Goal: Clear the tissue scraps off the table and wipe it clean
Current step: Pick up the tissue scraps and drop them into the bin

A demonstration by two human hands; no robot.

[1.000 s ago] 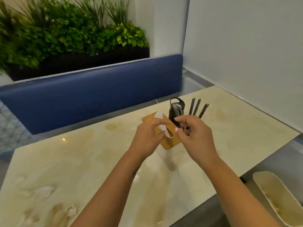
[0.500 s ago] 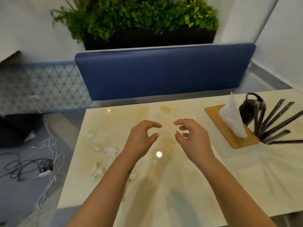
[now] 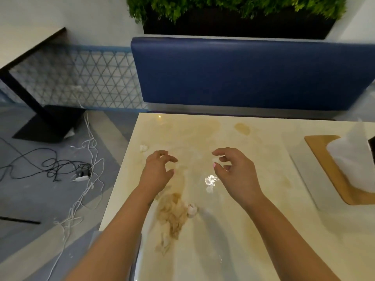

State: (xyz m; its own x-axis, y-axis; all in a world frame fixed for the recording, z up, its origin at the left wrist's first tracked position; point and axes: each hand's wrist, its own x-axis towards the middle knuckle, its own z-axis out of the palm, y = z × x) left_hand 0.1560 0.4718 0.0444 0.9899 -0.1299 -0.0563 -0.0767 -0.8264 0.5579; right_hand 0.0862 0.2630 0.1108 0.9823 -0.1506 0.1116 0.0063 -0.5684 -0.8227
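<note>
The cream marble table (image 3: 263,220) carries small white tissue scraps: one (image 3: 143,148) near its left edge, another (image 3: 192,208) beside a brown smeared stain (image 3: 172,216). A third pale scrap (image 3: 215,160) lies just under my right fingertips. My left hand (image 3: 158,171) hovers above the table between the first scrap and the stain, fingers loosely curled and holding nothing. My right hand (image 3: 235,171) hovers to its right, also loosely curled and empty. A bright glare spot (image 3: 211,180) sits between the hands.
A wooden-topped tissue box (image 3: 324,159) with a white tissue (image 3: 353,159) pulled up stands at the table's right. A blue bench back (image 3: 243,74) runs behind the table, under a planter (image 3: 239,17). Cables (image 3: 60,165) and a black table base (image 3: 46,122) lie on the floor left.
My left hand let go of the tissue at the box. Both hands came away empty to the left part of the table and spread apart; the view swung left and down.
</note>
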